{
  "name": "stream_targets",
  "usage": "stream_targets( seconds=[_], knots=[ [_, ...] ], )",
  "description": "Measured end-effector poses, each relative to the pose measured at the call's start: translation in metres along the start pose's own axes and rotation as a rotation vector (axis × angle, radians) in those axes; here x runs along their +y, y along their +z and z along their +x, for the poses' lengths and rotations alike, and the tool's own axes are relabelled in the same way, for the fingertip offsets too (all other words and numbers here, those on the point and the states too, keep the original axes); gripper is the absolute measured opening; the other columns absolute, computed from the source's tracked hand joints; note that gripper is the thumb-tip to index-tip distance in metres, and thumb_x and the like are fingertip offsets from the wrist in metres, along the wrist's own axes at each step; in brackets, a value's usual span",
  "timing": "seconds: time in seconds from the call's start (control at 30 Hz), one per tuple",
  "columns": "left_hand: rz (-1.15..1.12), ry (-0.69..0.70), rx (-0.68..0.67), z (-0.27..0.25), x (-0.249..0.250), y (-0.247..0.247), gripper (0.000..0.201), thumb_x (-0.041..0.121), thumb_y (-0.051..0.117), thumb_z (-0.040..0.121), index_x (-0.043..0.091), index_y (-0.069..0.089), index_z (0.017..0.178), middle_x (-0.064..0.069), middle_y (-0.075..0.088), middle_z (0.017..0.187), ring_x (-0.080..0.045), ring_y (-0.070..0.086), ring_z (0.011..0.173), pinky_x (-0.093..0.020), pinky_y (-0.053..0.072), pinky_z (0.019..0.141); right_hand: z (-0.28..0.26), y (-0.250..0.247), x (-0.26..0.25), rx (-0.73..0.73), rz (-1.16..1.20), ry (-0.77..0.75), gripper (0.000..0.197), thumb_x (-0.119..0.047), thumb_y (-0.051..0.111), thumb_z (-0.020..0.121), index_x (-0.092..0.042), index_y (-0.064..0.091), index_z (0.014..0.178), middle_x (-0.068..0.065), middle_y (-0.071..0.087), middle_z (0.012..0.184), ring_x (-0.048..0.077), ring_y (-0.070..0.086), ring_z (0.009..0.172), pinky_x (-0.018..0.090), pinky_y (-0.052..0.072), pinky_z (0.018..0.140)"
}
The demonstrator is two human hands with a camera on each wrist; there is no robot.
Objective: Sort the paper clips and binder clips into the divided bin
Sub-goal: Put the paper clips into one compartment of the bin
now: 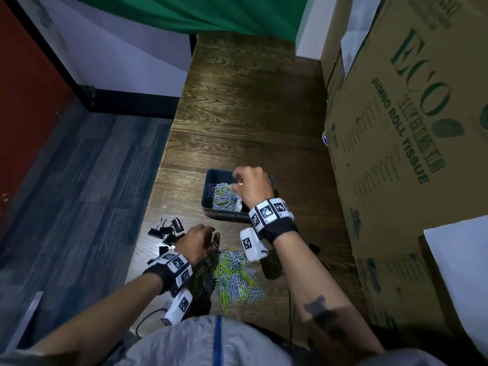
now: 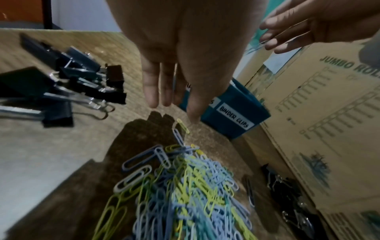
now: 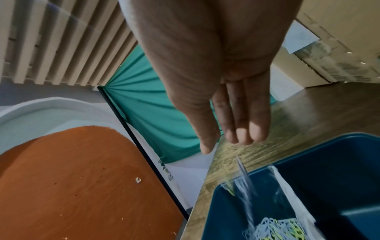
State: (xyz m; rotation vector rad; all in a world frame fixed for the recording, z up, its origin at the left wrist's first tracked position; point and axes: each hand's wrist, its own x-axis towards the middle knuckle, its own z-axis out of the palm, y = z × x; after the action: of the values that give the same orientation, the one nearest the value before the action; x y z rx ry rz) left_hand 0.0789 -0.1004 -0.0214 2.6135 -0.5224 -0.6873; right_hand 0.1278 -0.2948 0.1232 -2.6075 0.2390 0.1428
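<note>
A dark blue divided bin (image 1: pixel 208 190) (image 3: pixel 349 162) (image 2: pixel 246 97) stands on the wooden table. Its left compartment holds pastel paper clips (image 1: pixel 221 196) (image 3: pixel 275 229), and a white divider (image 3: pixel 287 186) splits it. My right hand (image 1: pixel 236 178) (image 3: pixel 226 146) hovers over that compartment with straight fingers. Blurred clips (image 3: pixel 244 181) fall below it. My left hand (image 1: pixel 211 235) (image 2: pixel 172 110) hangs just above the far end of the loose paper clip pile (image 1: pixel 235 273) (image 2: pixel 185 186), fingers pointing down. Black binder clips (image 1: pixel 165 232) (image 2: pixel 61 78) lie left of it.
Large cardboard boxes (image 1: pixel 396 128) (image 2: pixel 329 129) wall off the table's right side. The table's left edge (image 1: pixel 155 215) drops to a grey floor. More binder clips (image 2: pixel 287 194) lie by the boxes. A "BINDER CLIPS" label (image 2: pixel 234 118) marks the bin's right compartment.
</note>
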Motion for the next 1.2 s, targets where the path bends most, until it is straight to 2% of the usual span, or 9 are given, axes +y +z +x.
stream_targets(
  seconds=[0.1, 0.23, 0.3, 0.4, 0.7, 0.83, 0.97, 1.07, 1.2],
  knots=[
    [0.063, -0.002, -0.118, -0.005, 0.002, 0.014, 0.073, 0.048, 0.059, 0.089, 0.020, 0.026, 0.148, -0.007, 0.031, 0.152, -0.028, 0.032, 0.135, -0.046, 0.038, 0.107, -0.018, 0.026, 0.020, -0.018, -0.037, 0.056, 0.010, -0.022, 0.067, 0.091, -0.016, 0.074, 0.095, 0.011, 0.073, 0.093, 0.029, 0.069, 0.085, 0.036, 0.058, 0.079],
    [0.258, 0.145, -0.258, -0.007, 0.001, 0.032, 0.087, 0.070, 0.030, 0.088, 0.018, 0.004, 0.153, -0.007, 0.001, 0.161, -0.027, 0.006, 0.147, -0.048, 0.023, 0.117, -0.067, 0.084, 0.071, -0.318, -0.064, 0.192, 0.009, -0.019, 0.065, 0.095, -0.016, 0.071, 0.101, 0.006, 0.071, 0.100, 0.022, 0.068, 0.084, 0.038, 0.060, 0.079],
    [0.332, 0.204, -0.300, -0.011, 0.002, 0.042, 0.096, 0.077, 0.014, 0.078, 0.018, 0.000, 0.153, -0.009, -0.005, 0.160, -0.029, -0.002, 0.147, -0.048, 0.019, 0.118, -0.092, 0.107, 0.096, -0.451, -0.086, 0.287, 0.022, -0.026, 0.067, 0.093, -0.017, 0.068, 0.113, 0.009, 0.067, 0.115, 0.028, 0.066, 0.099, 0.047, 0.057, 0.088],
    [0.354, 0.256, -0.319, -0.022, 0.005, 0.054, 0.082, 0.064, 0.027, 0.091, 0.018, -0.003, 0.152, -0.007, -0.012, 0.159, -0.025, -0.006, 0.147, -0.048, 0.015, 0.117, -0.127, 0.123, 0.120, -0.422, -0.193, 0.341, 0.042, -0.037, 0.064, 0.093, -0.024, 0.056, 0.131, 0.007, 0.047, 0.140, 0.032, 0.055, 0.122, 0.049, 0.051, 0.099],
    [0.283, 0.507, -0.201, -0.052, 0.002, 0.061, 0.066, 0.023, 0.046, 0.099, 0.013, 0.011, 0.153, -0.012, 0.007, 0.159, -0.024, 0.013, 0.146, -0.033, 0.010, 0.117, -0.154, 0.148, 0.110, -0.371, -0.133, -0.029, 0.054, -0.006, 0.055, 0.089, -0.018, 0.048, 0.142, 0.005, 0.047, 0.140, 0.029, 0.053, 0.121, 0.040, 0.050, 0.099],
    [0.329, 0.315, -0.110, -0.073, -0.010, 0.044, 0.072, 0.037, 0.056, 0.093, 0.013, 0.019, 0.150, -0.011, 0.033, 0.149, -0.025, 0.035, 0.131, -0.034, 0.035, 0.109, -0.159, 0.142, 0.120, -0.392, -0.068, -0.043, 0.060, -0.027, 0.069, 0.087, -0.024, 0.046, 0.143, 0.004, 0.044, 0.146, 0.027, 0.047, 0.131, 0.038, 0.044, 0.105],
    [0.271, 0.072, -0.218, -0.090, -0.028, 0.040, 0.108, 0.069, 0.071, 0.064, 0.020, 0.017, 0.144, -0.007, 0.040, 0.130, -0.024, 0.047, 0.112, -0.040, 0.049, 0.088, -0.178, 0.139, 0.142, -0.457, -0.049, 0.123, 0.103, -0.032, 0.088, 0.069, -0.031, 0.025, 0.151, 0.008, 0.021, 0.158, 0.033, 0.032, 0.142, 0.056, 0.037, 0.110],
    [0.246, 0.002, -0.292, -0.093, -0.033, 0.044, 0.119, 0.062, 0.080, 0.057, 0.020, 0.012, 0.144, -0.009, 0.038, 0.128, -0.031, 0.053, 0.111, -0.042, 0.048, 0.085, -0.189, 0.145, 0.156, -0.514, -0.067, 0.142, 0.118, -0.027, 0.094, 0.061, -0.036, 0.018, 0.151, 0.007, 0.020, 0.155, 0.033, 0.033, 0.141, 0.058, 0.041, 0.106],
    [0.175, 0.023, -0.263, -0.084, -0.019, 0.053, 0.087, 0.034, 0.078, 0.073, 0.015, 0.026, 0.139, -0.013, 0.045, 0.128, -0.033, 0.059, 0.104, -0.039, 0.049, 0.081, -0.185, 0.151, 0.145, -0.441, -0.011, 0.163, 0.100, -0.021, 0.088, 0.070, -0.033, 0.028, 0.149, 0.009, 0.032, 0.154, 0.032, 0.040, 0.137, 0.053, 0.042, 0.106]
  ],
)
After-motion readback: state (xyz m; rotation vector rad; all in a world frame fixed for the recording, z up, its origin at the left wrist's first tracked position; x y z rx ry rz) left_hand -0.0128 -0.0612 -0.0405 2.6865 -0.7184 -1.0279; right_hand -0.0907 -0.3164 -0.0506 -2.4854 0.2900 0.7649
